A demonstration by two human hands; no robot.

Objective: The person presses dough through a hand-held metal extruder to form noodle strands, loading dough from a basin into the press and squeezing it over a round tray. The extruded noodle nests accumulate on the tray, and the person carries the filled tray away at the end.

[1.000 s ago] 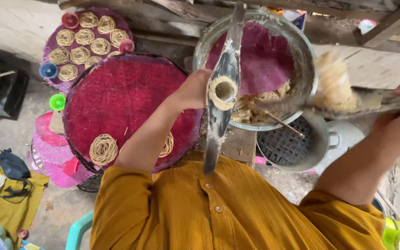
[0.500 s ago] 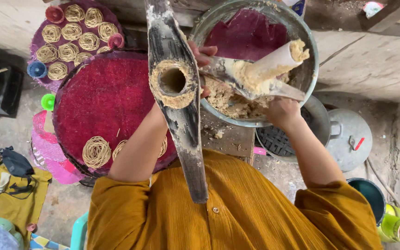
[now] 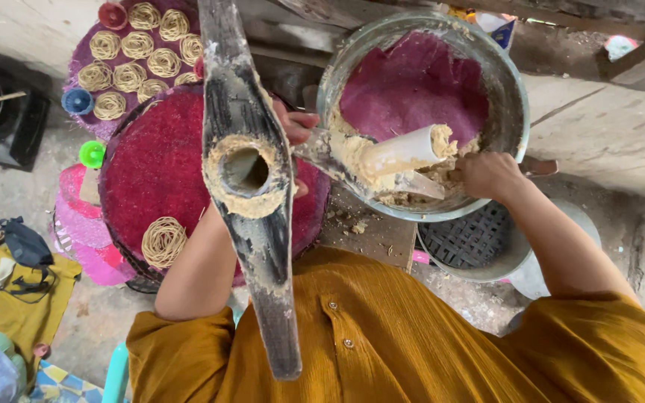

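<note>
Press lever swung up, dough at the bowl

We now hold the wooden press lever (image 3: 251, 179) raised, its dough-crusted hole facing us; half a second ago it lay tilted further left. Our left hand (image 3: 293, 130) grips its far side. Our right hand (image 3: 487, 175) clasps the dough-smeared white plunger (image 3: 401, 153) at the metal bowl (image 3: 513, 82) of dough (image 3: 442, 175). Noodle coils (image 3: 164, 240) rest on the red tray (image 3: 158, 164).

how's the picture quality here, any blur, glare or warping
Head view: soft, even daylight, no harsh glare and only faint shadows; the wooden press handle looms oversized and bowed by wide-angle distortion near the lens; the left hand and right hand at the dough bowl look fairly sharp; the frame corners stretch and soften.
</note>
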